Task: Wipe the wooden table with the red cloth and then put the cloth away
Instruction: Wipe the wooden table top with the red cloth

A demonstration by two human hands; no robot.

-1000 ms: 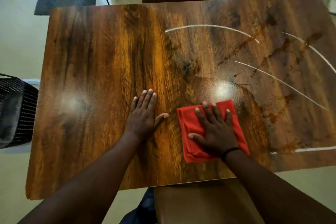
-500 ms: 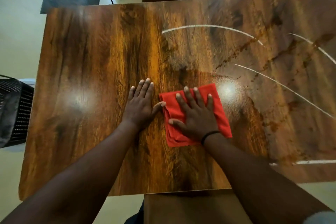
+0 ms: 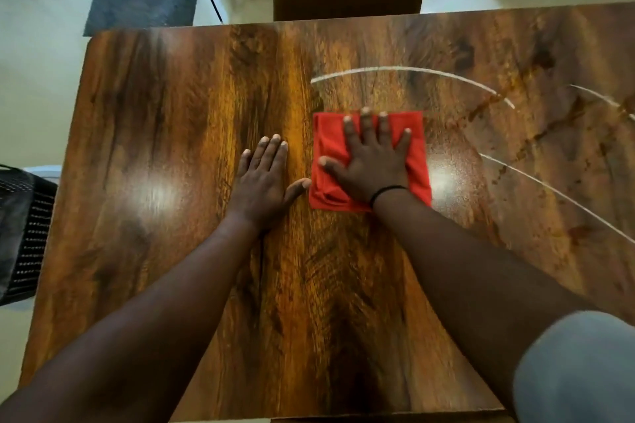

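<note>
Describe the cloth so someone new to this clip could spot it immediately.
On the wooden table, look just right of centre. Under the flat right hand lies the red cloth, folded roughly square, the only bright red thing on the brown tabletop.

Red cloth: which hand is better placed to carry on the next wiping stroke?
Right. The right hand lies flat, fingers spread, on the folded red cloth. The left hand rests bare on the wooden table beside it, only its thumb tip near the cloth's edge.
</note>
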